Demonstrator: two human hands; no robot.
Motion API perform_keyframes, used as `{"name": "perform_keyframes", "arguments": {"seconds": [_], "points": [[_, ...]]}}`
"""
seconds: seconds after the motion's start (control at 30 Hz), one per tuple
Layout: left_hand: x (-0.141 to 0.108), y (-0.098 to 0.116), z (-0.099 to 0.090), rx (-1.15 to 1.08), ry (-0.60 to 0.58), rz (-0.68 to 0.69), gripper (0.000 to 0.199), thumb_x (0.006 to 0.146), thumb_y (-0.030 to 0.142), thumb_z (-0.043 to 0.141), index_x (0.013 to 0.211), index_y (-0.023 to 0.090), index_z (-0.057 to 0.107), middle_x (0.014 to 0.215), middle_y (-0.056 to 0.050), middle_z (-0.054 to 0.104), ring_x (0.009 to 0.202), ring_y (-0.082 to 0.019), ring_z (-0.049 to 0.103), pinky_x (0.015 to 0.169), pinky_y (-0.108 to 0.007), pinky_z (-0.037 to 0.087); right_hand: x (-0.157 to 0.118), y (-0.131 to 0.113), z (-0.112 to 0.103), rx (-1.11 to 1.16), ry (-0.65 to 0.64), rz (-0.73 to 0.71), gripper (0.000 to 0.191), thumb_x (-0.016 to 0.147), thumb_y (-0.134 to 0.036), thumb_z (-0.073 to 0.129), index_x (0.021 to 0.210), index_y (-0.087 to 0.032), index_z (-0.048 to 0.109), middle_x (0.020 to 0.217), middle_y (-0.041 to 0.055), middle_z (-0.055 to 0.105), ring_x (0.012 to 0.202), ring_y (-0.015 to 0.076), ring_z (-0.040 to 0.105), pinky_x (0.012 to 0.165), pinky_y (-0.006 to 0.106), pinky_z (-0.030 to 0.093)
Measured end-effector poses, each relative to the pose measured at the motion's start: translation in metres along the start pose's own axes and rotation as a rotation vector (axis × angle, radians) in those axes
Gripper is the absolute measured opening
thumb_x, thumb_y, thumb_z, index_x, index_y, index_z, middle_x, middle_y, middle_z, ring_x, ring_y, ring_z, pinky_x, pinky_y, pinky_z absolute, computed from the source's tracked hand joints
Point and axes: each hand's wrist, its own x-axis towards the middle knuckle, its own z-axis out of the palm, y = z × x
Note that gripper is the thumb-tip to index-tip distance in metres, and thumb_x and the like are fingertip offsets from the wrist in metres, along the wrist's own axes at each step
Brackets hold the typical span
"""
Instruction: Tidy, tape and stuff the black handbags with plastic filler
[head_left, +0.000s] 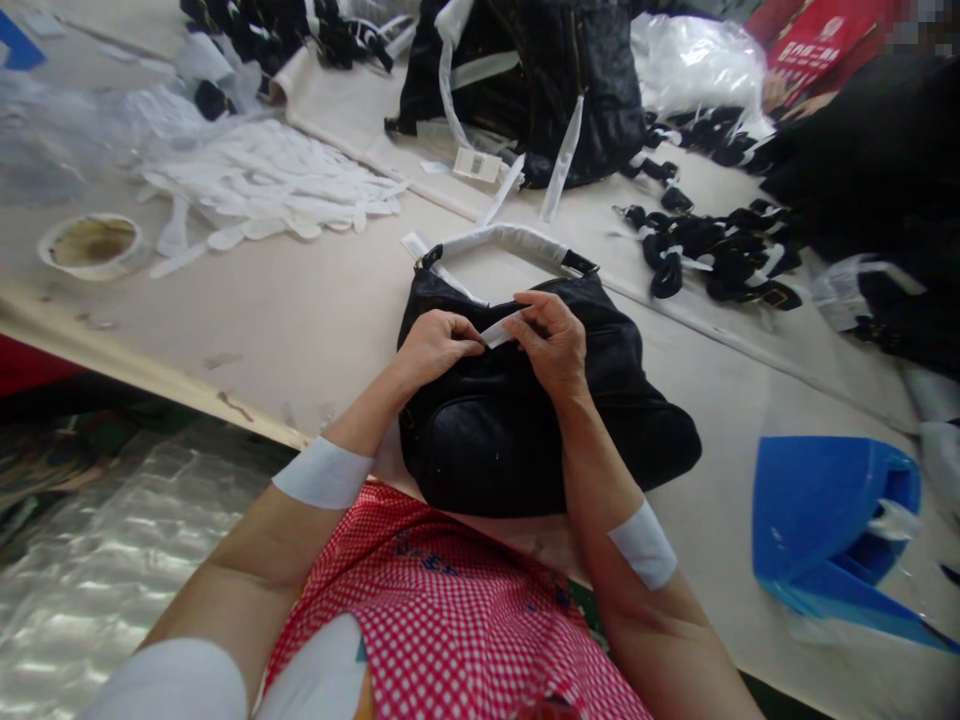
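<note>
A black handbag lies on the table in front of me, its handle wrapped in white and arched away from me. Between my hands runs a short white strip over the bag's top. My left hand pinches the strip's left end, close to the bag's surface; what lies under those fingertips is partly hidden. With thumb and fingers, my right hand grips the other end. White patches are stuck on both my forearms.
Flat white strips are piled at left, beside a tape roll. Another black bag stands behind. Bundled black straps lie right, above a blue tape dispenser. Bubble wrap is below the table edge. Another person's hand shows far right.
</note>
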Motion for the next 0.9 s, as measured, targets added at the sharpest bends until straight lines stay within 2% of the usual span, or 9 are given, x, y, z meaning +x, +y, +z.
{"name": "perform_keyframes", "arguments": {"seconds": [0.13, 0.33, 0.5, 0.6, 0.7, 0.8, 0.9], "points": [[-0.003, -0.001, -0.001, -0.035, 0.001, 0.034, 0.012, 0.066, 0.023, 0.073, 0.075, 0.015, 0.074, 0.07, 0.001, 0.067, 0.068, -0.014, 0.057, 0.066, -0.026, 0.044, -0.002, -0.006, 0.0, -0.105, -0.039, -0.026, 0.031, 0.08, -0.037, 0.073, 0.108, -0.023, 0.066, 0.08, -0.0023, 0.068, 0.066, 0.0138, 0.06, 0.065, 0.029, 0.051], [-0.007, -0.002, -0.008, -0.124, -0.093, 0.087, 0.019, 0.066, 0.018, 0.065, 0.084, 0.015, 0.071, 0.071, 0.001, 0.063, 0.066, -0.012, 0.054, 0.062, -0.024, 0.042, -0.004, -0.019, 0.002, -0.23, -0.126, -0.095, 0.03, 0.08, -0.035, 0.072, 0.108, -0.025, 0.068, 0.083, -0.0012, 0.072, 0.072, 0.0166, 0.064, 0.074, 0.031, 0.053], [-0.007, -0.001, -0.01, 0.011, -0.128, 0.141, 0.025, 0.069, 0.02, 0.065, 0.091, 0.017, 0.075, 0.078, 0.001, 0.063, 0.071, -0.014, 0.054, 0.067, -0.027, 0.042, -0.007, -0.027, 0.006, -0.282, -0.164, -0.098, 0.028, 0.082, -0.031, 0.07, 0.109, -0.024, 0.067, 0.082, -0.0012, 0.073, 0.072, 0.0166, 0.067, 0.075, 0.031, 0.055], [-0.006, -0.002, -0.007, 0.14, -0.069, 0.161, 0.015, 0.074, 0.028, 0.068, 0.081, 0.018, 0.075, 0.076, 0.001, 0.058, 0.071, -0.014, 0.052, 0.067, -0.028, 0.04, -0.009, -0.031, 0.01, -0.27, -0.204, -0.053, 0.031, 0.082, -0.031, 0.07, 0.112, -0.024, 0.066, 0.082, -0.0015, 0.073, 0.069, 0.0153, 0.066, 0.076, 0.031, 0.057], [-0.006, -0.004, -0.004, 0.216, 0.017, 0.196, 0.014, 0.078, 0.029, 0.065, 0.072, 0.018, 0.071, 0.074, 0.001, 0.054, 0.071, -0.015, 0.051, 0.067, -0.028, 0.039, -0.01, -0.031, 0.013, -0.16, -0.144, 0.047, 0.037, 0.08, -0.037, 0.072, 0.113, -0.023, 0.065, 0.091, 0.0009, 0.073, 0.073, 0.0158, 0.068, 0.071, 0.031, 0.06], [-0.005, -0.006, -0.003, 0.192, 0.085, 0.178, 0.012, 0.079, 0.026, 0.066, 0.074, 0.017, 0.071, 0.077, 0.001, 0.057, 0.073, -0.015, 0.053, 0.07, -0.029, 0.04, -0.009, -0.029, 0.013, -0.026, -0.091, 0.222, 0.03, 0.081, -0.043, 0.069, 0.1, -0.02, 0.068, 0.087, 0.0024, 0.071, 0.074, 0.0168, 0.07, 0.061, 0.028, 0.061], [-0.003, -0.008, -0.004, 0.151, 0.095, 0.146, 0.011, 0.076, 0.026, 0.069, 0.078, 0.017, 0.073, 0.079, 0.0, 0.063, 0.077, -0.016, 0.057, 0.074, -0.029, 0.042, -0.008, -0.03, 0.015, -0.053, -0.178, 0.325, 0.019, 0.079, -0.037, 0.069, 0.083, -0.018, 0.07, 0.071, 0.0002, 0.067, 0.066, 0.015, 0.066, 0.059, 0.026, 0.059]]}}
